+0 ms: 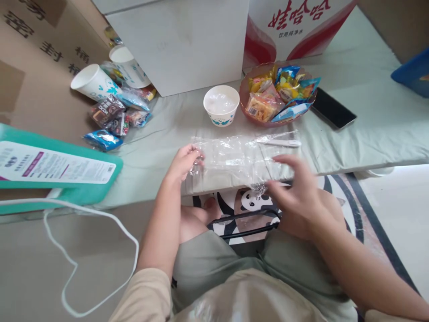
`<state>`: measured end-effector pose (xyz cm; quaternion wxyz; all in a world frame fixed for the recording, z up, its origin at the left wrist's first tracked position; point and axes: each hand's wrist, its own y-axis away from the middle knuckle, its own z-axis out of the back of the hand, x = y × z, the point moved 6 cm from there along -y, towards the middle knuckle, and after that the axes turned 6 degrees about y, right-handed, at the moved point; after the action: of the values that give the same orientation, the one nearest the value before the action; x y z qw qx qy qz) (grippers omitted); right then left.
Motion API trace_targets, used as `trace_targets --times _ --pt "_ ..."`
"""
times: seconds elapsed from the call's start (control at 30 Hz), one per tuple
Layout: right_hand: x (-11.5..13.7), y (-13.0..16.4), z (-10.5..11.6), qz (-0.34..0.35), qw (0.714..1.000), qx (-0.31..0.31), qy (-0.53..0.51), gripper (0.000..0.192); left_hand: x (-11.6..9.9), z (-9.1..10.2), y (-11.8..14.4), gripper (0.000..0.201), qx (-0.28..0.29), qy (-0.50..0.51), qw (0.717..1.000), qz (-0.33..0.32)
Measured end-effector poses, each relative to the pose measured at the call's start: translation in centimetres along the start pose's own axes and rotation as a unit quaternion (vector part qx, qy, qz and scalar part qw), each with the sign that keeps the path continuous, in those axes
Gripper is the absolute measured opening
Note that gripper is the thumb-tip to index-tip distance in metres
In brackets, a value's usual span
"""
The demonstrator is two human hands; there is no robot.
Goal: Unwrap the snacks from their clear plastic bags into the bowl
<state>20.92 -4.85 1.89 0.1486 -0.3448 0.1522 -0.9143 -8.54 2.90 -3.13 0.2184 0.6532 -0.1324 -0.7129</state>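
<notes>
A clear plastic bag (231,156) lies spread along the front edge of the cloth-covered bench. Its left end is pinched between the curled fingers of my left hand (184,163). At the bag's right end my right hand (295,190) is slightly blurred, thumb and fingers apart, close to the plastic; whether they touch I cannot tell. Beyond the bag's upper right part lies a white plastic utensil (283,143), its left portion seen through or beneath the film. Just behind the bag stands a paper bowl (221,105) with something whitish or clear inside.
A reddish bowl (250,117) of wrapped snacks sits beside a black phone (335,109). At left are tipped paper cups (90,82), snack packets (109,114), a green bottle (112,179) and a white cord (134,241). Boxes (187,49) stand behind.
</notes>
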Motion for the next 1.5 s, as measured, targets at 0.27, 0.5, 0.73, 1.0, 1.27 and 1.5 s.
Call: trace_targets --times 0.27,0.5,0.73,1.0,1.27,1.5 --pt "1.3 2.3 -4.9 0.082 0.991 0.075 0.081 0.016 0.6 1.0 -0.3 0.034 -0.04 -0.005 0.999 -0.017" --pt "-1.5 -1.7 -2.4 -0.071 0.99 0.041 -0.117 0.016 -4.1 4.9 4.7 0.018 -0.181 -0.126 0.897 -0.383" --pt "-2.4 -1.8 -2.5 -0.112 0.961 0.043 -0.248 0.023 -4.9 5.5 7.3 0.013 -0.316 -0.155 0.829 -0.435" --pt "-3.3 -1.4 -2.6 -0.098 0.939 0.099 -0.314 0.041 -3.0 -4.9 6.7 0.048 0.161 -0.402 0.799 -0.417" --pt "-4.2 -0.6 -0.9 -0.081 0.959 0.059 -0.266 0.048 -2.0 -1.7 2.8 0.008 0.031 -0.171 0.938 -0.299" --pt "-2.0 0.4 -2.3 -0.058 0.973 0.068 -0.215 0.023 -1.9 1.5 0.7 0.037 -0.023 0.1 0.942 -0.318"
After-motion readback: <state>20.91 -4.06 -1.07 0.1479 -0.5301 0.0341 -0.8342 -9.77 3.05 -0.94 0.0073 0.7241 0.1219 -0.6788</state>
